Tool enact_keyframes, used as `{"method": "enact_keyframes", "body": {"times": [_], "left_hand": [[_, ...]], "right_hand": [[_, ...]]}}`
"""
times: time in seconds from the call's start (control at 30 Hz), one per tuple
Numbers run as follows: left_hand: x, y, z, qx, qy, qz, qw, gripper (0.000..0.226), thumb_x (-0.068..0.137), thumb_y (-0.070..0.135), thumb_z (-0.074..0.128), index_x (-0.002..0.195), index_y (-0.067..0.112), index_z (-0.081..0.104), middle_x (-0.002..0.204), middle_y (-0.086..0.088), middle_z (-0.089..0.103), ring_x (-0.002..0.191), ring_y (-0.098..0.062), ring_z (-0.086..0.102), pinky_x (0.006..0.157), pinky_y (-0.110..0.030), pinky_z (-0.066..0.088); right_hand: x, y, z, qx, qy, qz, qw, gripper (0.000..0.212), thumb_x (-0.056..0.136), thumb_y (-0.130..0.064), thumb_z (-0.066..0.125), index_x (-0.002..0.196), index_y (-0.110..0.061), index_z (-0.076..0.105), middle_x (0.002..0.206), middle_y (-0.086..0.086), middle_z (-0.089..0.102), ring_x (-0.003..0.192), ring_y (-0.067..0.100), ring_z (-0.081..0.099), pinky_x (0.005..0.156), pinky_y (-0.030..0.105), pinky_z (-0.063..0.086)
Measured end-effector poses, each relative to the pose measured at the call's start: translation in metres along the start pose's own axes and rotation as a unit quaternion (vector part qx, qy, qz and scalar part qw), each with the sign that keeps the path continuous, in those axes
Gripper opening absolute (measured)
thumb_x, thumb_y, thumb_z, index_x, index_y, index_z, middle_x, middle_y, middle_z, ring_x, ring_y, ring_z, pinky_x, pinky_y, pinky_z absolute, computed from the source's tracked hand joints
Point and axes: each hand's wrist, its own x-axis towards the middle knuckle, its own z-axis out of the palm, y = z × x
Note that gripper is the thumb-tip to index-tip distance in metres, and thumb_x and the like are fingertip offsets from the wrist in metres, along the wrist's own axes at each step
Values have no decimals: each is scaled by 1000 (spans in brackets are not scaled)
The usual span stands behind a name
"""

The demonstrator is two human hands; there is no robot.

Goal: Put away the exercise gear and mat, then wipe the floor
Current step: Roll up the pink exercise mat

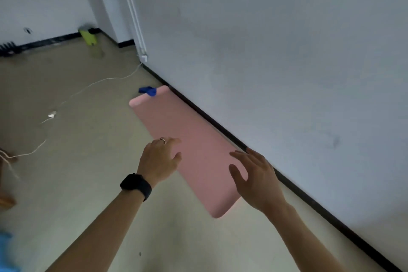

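Observation:
A pink exercise mat [187, 139] lies flat on the floor along the base of the white wall, running from near me toward the far left. My left hand [160, 159], with a ring and a black wristband, hovers over the mat's left edge with fingers spread. My right hand [256, 176] hovers over the mat's near right part, fingers apart and holding nothing. A crumpled blue cloth [148, 90] sits at the mat's far end.
A white cable [88, 88] trails across the beige floor from a wall socket [144, 58]. A yellow-green object [88, 36] leans at the far corner. Brown wooden furniture [5, 196] shows at the left edge. A black baseboard [309, 196] lines the wall.

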Motion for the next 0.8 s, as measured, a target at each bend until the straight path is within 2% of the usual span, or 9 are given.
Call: {"method": "enact_keyframes", "body": {"times": [0.13,0.4,0.57,0.8], "left_hand": [[-11,-99,-36,-1,31,-45,999,43,94,35,56,136,26,56,138,0,59,128,-22,51,109,-39,38],[-20,-298,-96,28,46,-100,994,46,92,41,50,137,31,55,140,3,57,133,-18,47,110,-38,36],[1,-380,-114,35,39,-114,992,44,94,38,53,138,31,54,140,4,56,134,-18,46,110,-37,36],[77,-454,-107,29,19,-110,993,45,93,39,53,137,30,54,140,3,57,133,-18,47,109,-39,37]], "right_hand": [[43,-78,49,-8,-20,-55,998,45,97,-52,39,134,-35,58,139,-15,59,141,17,43,116,45,36],[118,-224,153,-3,-32,-104,994,45,97,-52,41,135,-35,58,140,-16,57,143,16,39,116,45,35],[163,-274,197,7,-25,-107,994,43,96,-50,45,133,-34,60,136,-15,60,141,17,41,112,48,39],[247,-303,256,-4,-31,-118,992,45,96,-53,40,131,-34,61,134,-14,62,140,19,44,111,48,41]]}}
